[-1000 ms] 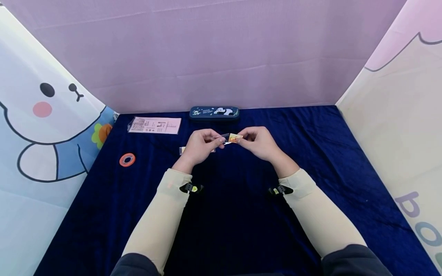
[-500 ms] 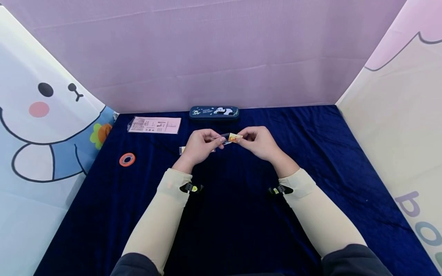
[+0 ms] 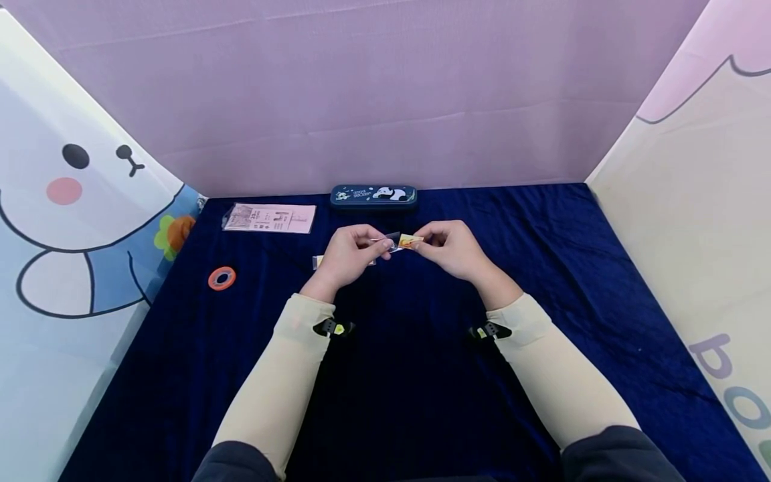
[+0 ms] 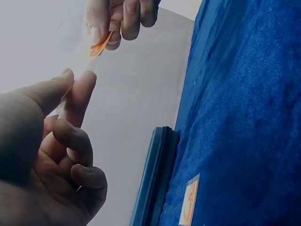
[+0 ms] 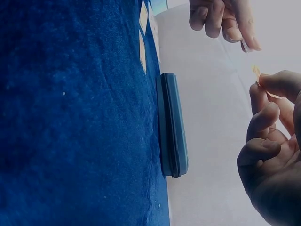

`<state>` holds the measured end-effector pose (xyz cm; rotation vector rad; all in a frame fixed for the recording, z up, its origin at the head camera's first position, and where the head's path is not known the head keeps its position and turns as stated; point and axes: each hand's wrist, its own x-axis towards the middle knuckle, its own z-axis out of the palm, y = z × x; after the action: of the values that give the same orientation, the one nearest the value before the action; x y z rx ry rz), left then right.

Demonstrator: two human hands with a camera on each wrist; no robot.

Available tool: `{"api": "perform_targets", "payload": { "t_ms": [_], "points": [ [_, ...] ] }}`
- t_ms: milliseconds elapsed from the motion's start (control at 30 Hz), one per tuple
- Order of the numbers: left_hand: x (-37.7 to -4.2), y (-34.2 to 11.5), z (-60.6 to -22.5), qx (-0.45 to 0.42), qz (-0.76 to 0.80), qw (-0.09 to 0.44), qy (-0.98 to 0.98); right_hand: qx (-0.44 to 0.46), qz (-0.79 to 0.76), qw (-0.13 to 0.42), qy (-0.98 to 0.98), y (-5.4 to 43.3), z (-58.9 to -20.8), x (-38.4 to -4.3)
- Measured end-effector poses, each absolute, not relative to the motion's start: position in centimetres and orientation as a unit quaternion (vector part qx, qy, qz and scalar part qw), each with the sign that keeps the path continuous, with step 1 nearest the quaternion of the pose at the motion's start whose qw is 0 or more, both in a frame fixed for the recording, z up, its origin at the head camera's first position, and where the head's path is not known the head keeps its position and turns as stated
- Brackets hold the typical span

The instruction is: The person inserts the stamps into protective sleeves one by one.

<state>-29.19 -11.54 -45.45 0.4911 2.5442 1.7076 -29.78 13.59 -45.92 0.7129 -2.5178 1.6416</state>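
Above the middle of the table, my right hand (image 3: 453, 251) pinches a small yellow-orange stamp (image 3: 411, 241) between thumb and index finger. Its toothed edge shows in the left wrist view. Facing it, my left hand (image 3: 349, 253) pinches a small clear plastic sleeve (image 3: 394, 237) by thumb and index finger. The stamp's left end lies close against the sleeve's right end; whether it is inside cannot be told. Behind my left wrist, a small sleeved piece with an orange print (image 4: 189, 202) lies on the cloth, partly hidden in the head view.
A dark blue panda pencil case (image 3: 373, 197) stands at the back, against the pink backdrop. A pink printed ticket-like sheet in a clear sleeve (image 3: 270, 219) lies back left. Nearer sits an orange ring-shaped roll (image 3: 222, 278). Dark blue velvet cloth (image 3: 602, 321) covers the table.
Both hands keep almost the same place and grip. The clear sleeve between them has tilted slightly. On the left, the printed panel has shifted a little to the left.
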Motion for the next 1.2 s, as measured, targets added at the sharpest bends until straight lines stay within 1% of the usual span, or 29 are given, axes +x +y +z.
{"api": "perform_targets", "payload": {
  "t_ms": [300, 567, 733, 967, 1200],
  "points": [
    [-28.9, -11.5, -45.1, 0.168, 0.554, 0.027, 0.815, 0.218, 0.528, 0.014, -0.821, 13.7, -45.4, -29.3],
    [-28.7, -11.4, -44.9, 0.175, 0.556, 0.026, 0.812, 0.220, 0.515, 0.027, -0.828, 13.8, -44.8, -28.8],
    [-28.3, -11.3, -44.6, 0.175, 0.557, 0.022, 0.812, 0.217, 0.522, 0.024, -0.825, 13.7, -44.5, -28.5],
    [-28.1, -11.3, -44.5, 0.176, 0.549, 0.004, 0.817, 0.209, 0.525, 0.023, -0.825, 13.7, -44.6, -28.5],
    [-28.1, -11.2, -44.6, 0.176, 0.557, 0.008, 0.812, 0.207, 0.523, 0.025, -0.826, 13.7, -44.6, -28.5]
  ]
}}
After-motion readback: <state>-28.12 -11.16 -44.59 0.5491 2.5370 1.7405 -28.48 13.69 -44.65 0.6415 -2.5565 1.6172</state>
